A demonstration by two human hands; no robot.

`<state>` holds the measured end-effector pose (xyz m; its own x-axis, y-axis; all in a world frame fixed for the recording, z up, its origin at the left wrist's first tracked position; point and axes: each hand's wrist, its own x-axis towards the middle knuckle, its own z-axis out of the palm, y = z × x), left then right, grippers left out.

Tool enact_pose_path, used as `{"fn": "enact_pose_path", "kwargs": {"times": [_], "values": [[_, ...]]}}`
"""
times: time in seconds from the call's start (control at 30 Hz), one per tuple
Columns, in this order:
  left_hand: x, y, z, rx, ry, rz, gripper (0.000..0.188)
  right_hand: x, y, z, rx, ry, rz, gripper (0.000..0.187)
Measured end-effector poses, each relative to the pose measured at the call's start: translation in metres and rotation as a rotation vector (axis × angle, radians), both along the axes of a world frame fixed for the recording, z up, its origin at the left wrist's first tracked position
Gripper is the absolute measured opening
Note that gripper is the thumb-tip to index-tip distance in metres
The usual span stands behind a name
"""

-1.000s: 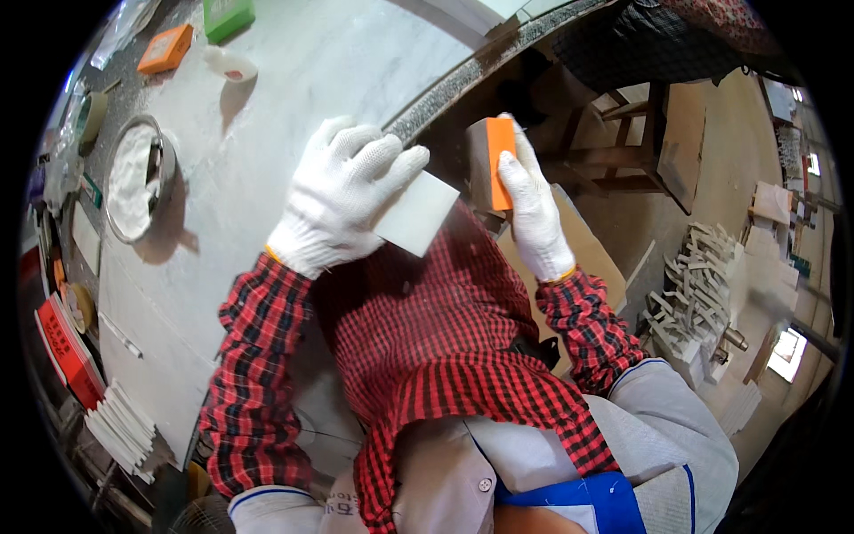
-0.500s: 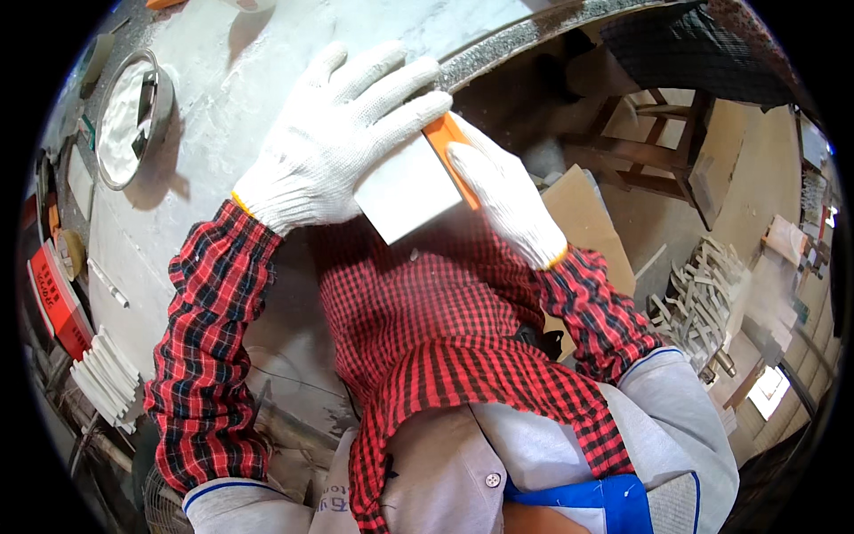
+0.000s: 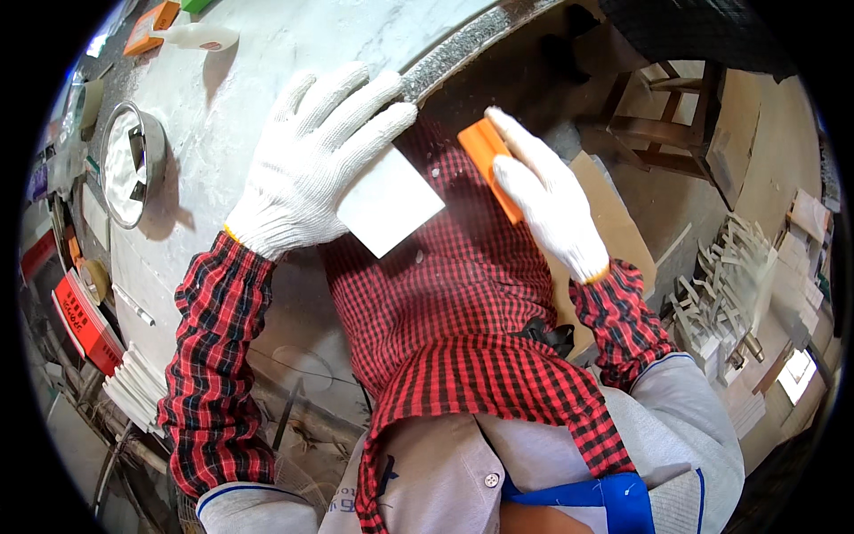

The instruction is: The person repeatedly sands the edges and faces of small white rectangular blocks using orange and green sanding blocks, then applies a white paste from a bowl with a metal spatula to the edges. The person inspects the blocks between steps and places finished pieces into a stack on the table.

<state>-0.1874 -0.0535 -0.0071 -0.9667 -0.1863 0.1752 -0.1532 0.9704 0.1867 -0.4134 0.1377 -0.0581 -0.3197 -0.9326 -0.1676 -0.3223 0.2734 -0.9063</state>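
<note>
My left hand point(image 3: 307, 165), in a white knitted glove, lies flat at the table's edge with its fingers stretched out. It rests over part of a white square tile point(image 3: 391, 200), whose free corner juts past the edge above my apron; the thumb is hidden. My right hand point(image 3: 553, 200), also gloved, is closed round an orange sanding block point(image 3: 491, 165), thumb on one side and fingers on the other. The block is tilted and held in the air to the right of the tile, apart from it.
On the marbled table point(image 3: 294, 40) stand a metal bowl of white powder point(image 3: 124, 169) and a white bottle point(image 3: 200, 36). Orange boxes point(image 3: 151, 27) lie at the far left, white strips point(image 3: 138, 387) at the left. At right are a wooden stool point(image 3: 663, 125), cardboard point(image 3: 614, 205) and piled offcuts point(image 3: 734, 258).
The orange block in my right hand has moved off the tile's edge, rightward and away. My left hand still lies over the tile. The view has shifted slightly.
</note>
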Motion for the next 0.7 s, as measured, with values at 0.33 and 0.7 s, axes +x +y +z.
{"fn": "enact_pose_path", "kwargs": {"times": [0.33,0.7], "values": [[0.004,0.002,0.000,-0.006,-0.037,0.052,0.064,0.037,-0.007,0.038,-0.168,0.206,0.137,0.056],[-0.002,0.004,0.004,0.015,0.041,0.059,0.061,0.021,-0.002,0.038,-0.244,0.426,0.136,0.056]]}}
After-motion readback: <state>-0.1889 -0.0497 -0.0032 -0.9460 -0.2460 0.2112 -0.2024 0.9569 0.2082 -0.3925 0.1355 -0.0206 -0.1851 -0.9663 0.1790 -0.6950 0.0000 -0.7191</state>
